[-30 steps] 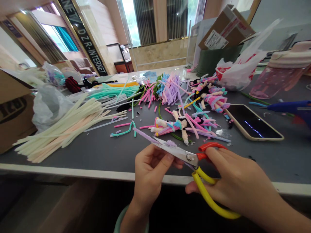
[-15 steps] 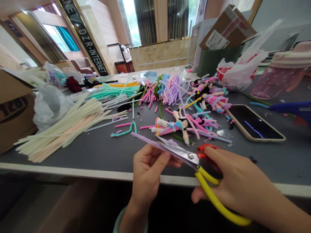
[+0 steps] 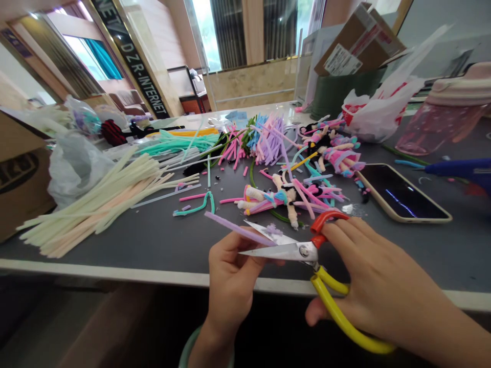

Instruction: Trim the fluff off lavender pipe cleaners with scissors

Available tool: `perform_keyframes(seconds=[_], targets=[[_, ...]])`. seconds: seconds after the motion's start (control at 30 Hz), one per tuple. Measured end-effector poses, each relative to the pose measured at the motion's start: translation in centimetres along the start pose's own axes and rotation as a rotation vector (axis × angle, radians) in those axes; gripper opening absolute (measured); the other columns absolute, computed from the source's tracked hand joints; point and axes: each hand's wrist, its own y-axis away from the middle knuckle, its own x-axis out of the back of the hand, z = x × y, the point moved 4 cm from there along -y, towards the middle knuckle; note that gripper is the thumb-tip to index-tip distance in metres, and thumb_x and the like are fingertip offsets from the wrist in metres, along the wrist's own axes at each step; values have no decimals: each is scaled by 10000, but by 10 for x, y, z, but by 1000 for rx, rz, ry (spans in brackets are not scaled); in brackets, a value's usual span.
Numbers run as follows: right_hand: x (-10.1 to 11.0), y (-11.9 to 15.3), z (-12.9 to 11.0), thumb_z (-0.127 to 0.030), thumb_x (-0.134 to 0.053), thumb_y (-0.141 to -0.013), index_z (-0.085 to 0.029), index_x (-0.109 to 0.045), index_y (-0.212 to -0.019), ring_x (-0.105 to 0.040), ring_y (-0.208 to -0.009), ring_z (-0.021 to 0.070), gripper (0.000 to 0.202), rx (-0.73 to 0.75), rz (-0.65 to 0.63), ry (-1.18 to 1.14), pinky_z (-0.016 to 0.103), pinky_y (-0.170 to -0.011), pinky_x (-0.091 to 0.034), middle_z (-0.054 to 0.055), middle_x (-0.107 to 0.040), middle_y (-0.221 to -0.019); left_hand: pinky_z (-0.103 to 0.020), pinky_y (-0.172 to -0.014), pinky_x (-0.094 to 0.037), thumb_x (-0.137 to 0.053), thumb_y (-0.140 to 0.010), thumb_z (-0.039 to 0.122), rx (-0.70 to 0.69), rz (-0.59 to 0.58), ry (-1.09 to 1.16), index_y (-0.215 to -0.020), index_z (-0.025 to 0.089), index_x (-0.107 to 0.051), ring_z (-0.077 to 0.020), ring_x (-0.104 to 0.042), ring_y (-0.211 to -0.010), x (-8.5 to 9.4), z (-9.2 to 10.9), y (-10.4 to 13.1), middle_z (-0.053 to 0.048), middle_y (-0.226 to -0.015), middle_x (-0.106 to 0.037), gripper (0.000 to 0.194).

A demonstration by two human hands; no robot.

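Observation:
Near the table's front edge, my left hand (image 3: 233, 276) pinches a lilac pipe cleaner (image 3: 233, 227), which sticks out up and to the left. My right hand (image 3: 368, 286) is wrapped round the scissors (image 3: 303, 251), which have one red and one yellow handle. The blades are spread and point left, with the pipe cleaner between them close to my left fingertips. A bit of lilac fluff (image 3: 273, 230) clings by the upper blade. Just beyond lies a small pipe-cleaner doll (image 3: 268, 197).
Cream pipe cleaners (image 3: 99, 199) lie at left, with teal, pink and lilac bundles (image 3: 272, 140) farther back. A phone (image 3: 404, 194), a blue glue gun (image 3: 460, 171), a pink bottle (image 3: 433, 117) and a plastic bag (image 3: 376, 115) are at right.
The scissor blades have opened wider, and the red handle has moved up, away from the yellow one. The lilac pipe cleaner now shows between the blades. My left hand has barely moved.

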Motion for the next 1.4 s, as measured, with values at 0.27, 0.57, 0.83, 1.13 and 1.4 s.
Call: perform_keyframes(seconds=[0.27, 0.57, 0.83, 1.13, 1.4], targets=[[0, 0, -2, -768, -393, -854, -153, -563, -908, -634, -728, 250, 641, 3, 55, 57, 379, -621, -540, 147, -668, -847, -223, -606, -584, -761, -823, 174, -14, 43, -22, -774, 208, -761, -146, -708, -598, 1, -1, 2, 1, -673, -753, 60], [0, 2, -2, -765, -395, -864, -148, -604, -818, -606, -619, 211, 653, 27, 53, 132, 340, -542, -502, 129, -680, -758, -198, -556, -584, -766, -790, 160, -15, 102, -22, -746, 201, -749, -116, -663, -515, 0, -2, 0, 14, -623, -739, 62], [2, 2, -3, -736, -401, -876, -165, -579, -822, -641, -585, 202, 601, 24, 49, 156, 305, -486, -486, 107, -686, -728, -186, -537, -569, -777, -775, 164, -2, 120, -61, -739, 180, -746, -99, -630, -482, 2, -2, -2, 11, -614, -726, 50], [1, 3, -4, -740, -471, -834, -205, -524, -778, -651, -564, 206, 540, 10, 34, 109, 293, -447, -443, 45, -639, -637, -169, -536, -557, -783, -766, 142, 6, 110, -37, -729, 169, -739, -111, -664, -509, 0, -1, -2, 5, -584, -726, 63], [0, 3, -2, -755, -435, -859, -206, -500, -785, -653, -552, 188, 557, 15, 36, 45, 281, -470, -478, 39, -638, -638, -140, -541, -554, -762, -783, 100, 3, 76, 14, -743, 183, -769, -87, -666, -519, 1, 0, -2, 15, -615, -742, 92]])
